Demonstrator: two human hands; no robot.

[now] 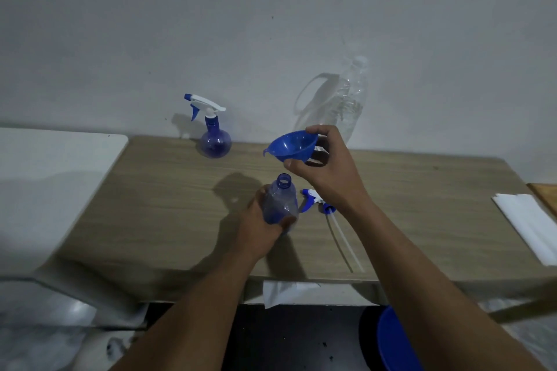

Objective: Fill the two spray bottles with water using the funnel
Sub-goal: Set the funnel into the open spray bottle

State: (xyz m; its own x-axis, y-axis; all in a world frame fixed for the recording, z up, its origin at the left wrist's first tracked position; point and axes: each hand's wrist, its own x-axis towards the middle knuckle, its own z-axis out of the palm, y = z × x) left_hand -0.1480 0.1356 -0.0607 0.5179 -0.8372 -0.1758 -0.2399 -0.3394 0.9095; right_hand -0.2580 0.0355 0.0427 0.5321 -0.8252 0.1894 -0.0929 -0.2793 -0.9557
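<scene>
My left hand (261, 223) grips an uncapped blue spray bottle (280, 201) standing on the wooden table (168, 205), its neck open at the top. My right hand (327, 167) holds a blue funnel (291, 146) by the rim, up and slightly behind the bottle's mouth, apart from it. The bottle's spray head (313, 200) with its white dip tube lies on the table just right of the bottle. A second blue spray bottle (214, 137), round and with its trigger head on, stands at the back by the wall. A clear water bottle (351, 99) stands at the back right.
A white surface (54, 166) adjoins the table on the left. Folded white paper (530, 226) lies at the right edge. A white paper scrap (283, 292) hangs under the front edge. A blue round object (394, 340) sits on the floor below.
</scene>
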